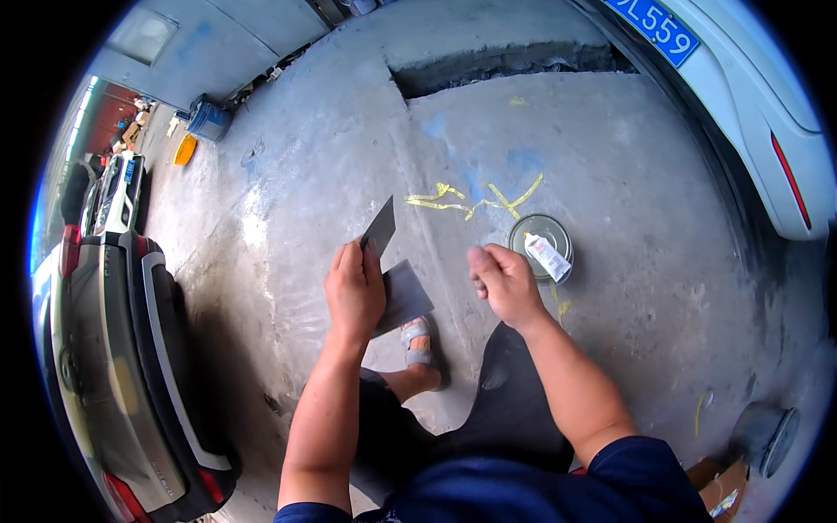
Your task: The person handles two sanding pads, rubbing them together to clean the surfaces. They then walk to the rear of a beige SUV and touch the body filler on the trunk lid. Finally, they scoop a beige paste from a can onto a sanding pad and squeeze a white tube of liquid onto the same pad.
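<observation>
My left hand [356, 292] is closed around two thin, flat grey putty spreaders. One spreader [380, 228] sticks up past the fingers, while the other spreader [405, 298] slants out below the thumb. To the right, my right hand [508, 283] is curled with the thumb over the fingers; whatever lies inside, if anything, is hidden. Just beyond it stands a round metal can [516, 234] with its lid on. A white tube [547, 257] with a yellowish tip lies across that lid, apart from my right hand.
Crumpled yellow tape [440, 199] lies on the concrete floor ahead. A white car [741, 96] stands at the upper right, a partly patched car [113, 366] at the left. A blue bucket [209, 120], a recessed pit [497, 70] and a dark bucket [765, 438] are around me.
</observation>
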Action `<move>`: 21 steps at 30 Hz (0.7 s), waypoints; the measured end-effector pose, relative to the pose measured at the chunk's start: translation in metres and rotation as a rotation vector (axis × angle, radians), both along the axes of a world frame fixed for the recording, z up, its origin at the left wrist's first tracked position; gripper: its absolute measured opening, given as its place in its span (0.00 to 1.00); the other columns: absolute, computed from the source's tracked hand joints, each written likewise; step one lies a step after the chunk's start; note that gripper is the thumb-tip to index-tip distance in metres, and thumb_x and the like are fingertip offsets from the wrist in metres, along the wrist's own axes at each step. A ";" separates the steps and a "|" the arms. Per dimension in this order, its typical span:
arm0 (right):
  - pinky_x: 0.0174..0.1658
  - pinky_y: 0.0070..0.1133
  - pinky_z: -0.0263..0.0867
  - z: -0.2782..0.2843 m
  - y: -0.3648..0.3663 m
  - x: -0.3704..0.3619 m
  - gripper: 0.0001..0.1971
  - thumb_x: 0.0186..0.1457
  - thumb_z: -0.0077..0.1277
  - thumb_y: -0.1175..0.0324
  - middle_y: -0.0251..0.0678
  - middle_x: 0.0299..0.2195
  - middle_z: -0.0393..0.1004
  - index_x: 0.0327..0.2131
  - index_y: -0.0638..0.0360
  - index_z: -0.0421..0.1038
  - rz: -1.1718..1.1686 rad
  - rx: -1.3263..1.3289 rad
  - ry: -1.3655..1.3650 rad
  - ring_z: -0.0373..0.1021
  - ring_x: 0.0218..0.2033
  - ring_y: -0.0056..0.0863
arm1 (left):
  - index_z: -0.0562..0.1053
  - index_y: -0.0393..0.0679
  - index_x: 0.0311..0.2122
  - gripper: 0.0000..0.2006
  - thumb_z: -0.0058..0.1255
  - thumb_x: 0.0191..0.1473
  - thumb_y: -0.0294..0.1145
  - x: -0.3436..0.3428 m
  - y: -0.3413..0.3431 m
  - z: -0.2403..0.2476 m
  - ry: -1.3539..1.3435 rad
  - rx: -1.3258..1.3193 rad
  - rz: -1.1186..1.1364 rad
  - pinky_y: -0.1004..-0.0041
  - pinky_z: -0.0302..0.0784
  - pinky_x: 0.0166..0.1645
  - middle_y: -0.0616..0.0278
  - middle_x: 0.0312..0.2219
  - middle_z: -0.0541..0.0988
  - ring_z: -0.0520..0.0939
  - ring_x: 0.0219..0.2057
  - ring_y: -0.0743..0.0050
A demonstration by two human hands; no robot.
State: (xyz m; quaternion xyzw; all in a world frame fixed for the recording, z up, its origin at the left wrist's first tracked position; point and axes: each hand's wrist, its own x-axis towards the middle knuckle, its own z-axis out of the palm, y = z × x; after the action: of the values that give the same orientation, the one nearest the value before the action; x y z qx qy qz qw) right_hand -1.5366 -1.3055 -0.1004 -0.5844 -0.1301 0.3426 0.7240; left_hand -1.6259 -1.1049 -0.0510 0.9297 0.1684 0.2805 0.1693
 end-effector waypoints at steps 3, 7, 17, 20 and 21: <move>0.33 0.19 0.66 0.004 0.018 0.001 0.11 0.57 0.52 0.63 0.30 0.29 0.70 0.32 0.62 0.70 0.075 0.039 -0.318 0.66 0.30 0.17 | 0.74 0.42 0.38 0.06 0.49 0.54 0.26 0.008 0.001 -0.007 -0.008 0.070 -0.088 0.64 0.70 0.24 0.56 0.23 0.73 0.75 0.21 0.54; 0.37 0.22 0.67 0.030 0.039 0.012 0.14 0.51 0.56 0.64 0.37 0.34 0.74 0.38 0.64 0.72 0.268 -0.120 -0.474 0.70 0.34 0.23 | 0.74 0.45 0.40 0.09 0.51 0.52 0.26 0.011 0.003 -0.015 0.068 0.119 -0.188 0.66 0.71 0.21 0.61 0.23 0.73 0.76 0.19 0.59; 0.31 0.17 0.66 0.006 0.029 0.033 0.14 0.58 0.51 0.59 0.31 0.27 0.73 0.35 0.62 0.72 0.033 -0.106 0.001 0.69 0.26 0.19 | 0.71 0.38 0.30 0.05 0.49 0.55 0.28 0.030 0.035 -0.021 0.022 -0.144 -0.067 0.61 0.68 0.25 0.52 0.21 0.72 0.73 0.20 0.48; 0.31 0.17 0.66 0.011 0.044 0.025 0.16 0.59 0.51 0.56 0.31 0.27 0.73 0.35 0.62 0.72 0.072 -0.024 -0.072 0.69 0.26 0.18 | 0.64 0.36 0.23 0.12 0.48 0.56 0.29 0.034 0.037 -0.019 0.110 -0.328 0.045 0.60 0.65 0.25 0.47 0.20 0.71 0.70 0.20 0.45; 0.31 0.17 0.66 0.015 0.054 0.020 0.17 0.58 0.51 0.56 0.31 0.28 0.73 0.35 0.63 0.71 0.073 0.026 -0.128 0.68 0.26 0.18 | 0.63 0.36 0.23 0.13 0.48 0.56 0.29 0.038 0.036 -0.020 0.094 -0.336 0.049 0.60 0.64 0.25 0.47 0.19 0.70 0.70 0.20 0.46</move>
State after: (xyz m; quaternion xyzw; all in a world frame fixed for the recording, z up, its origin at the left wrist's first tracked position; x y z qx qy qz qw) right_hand -1.5168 -1.2517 -0.0856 -0.5907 -0.2017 0.3288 0.7088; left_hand -1.5881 -1.0693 -0.0712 0.8960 0.2431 0.2085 0.3075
